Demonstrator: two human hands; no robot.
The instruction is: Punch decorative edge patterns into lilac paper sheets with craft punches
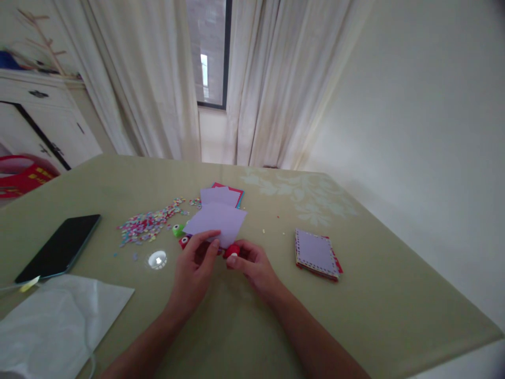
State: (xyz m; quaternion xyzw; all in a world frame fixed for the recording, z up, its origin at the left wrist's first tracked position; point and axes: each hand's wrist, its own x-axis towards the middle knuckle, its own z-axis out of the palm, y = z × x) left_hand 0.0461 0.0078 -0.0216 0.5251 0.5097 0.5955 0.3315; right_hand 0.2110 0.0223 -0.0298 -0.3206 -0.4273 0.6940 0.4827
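Observation:
My left hand (196, 267) pinches the near edge of a plain purple paper sheet (221, 218) between thumb and fingers. At that sheet's near right corner, my right hand (256, 266) is closed around a small red craft punch (232, 251) with a pale button under the thumb. Whether the paper's edge sits inside the punch is hidden by my fingers. Just left of the sheet stand a green punch (178, 230) and another red punch (184, 241), partly covered by my left hand. Behind lies a stack with purple sheets (219, 196) on top and red and blue edges showing.
Colourful paper confetti (148, 223) is heaped at the left, near a clear shiny dome (157, 259). Further left are a black tablet (61, 245) and a white sheet (74, 321) with a cable across it. Right stands a paper stack (315, 251) with hole-punched edges.

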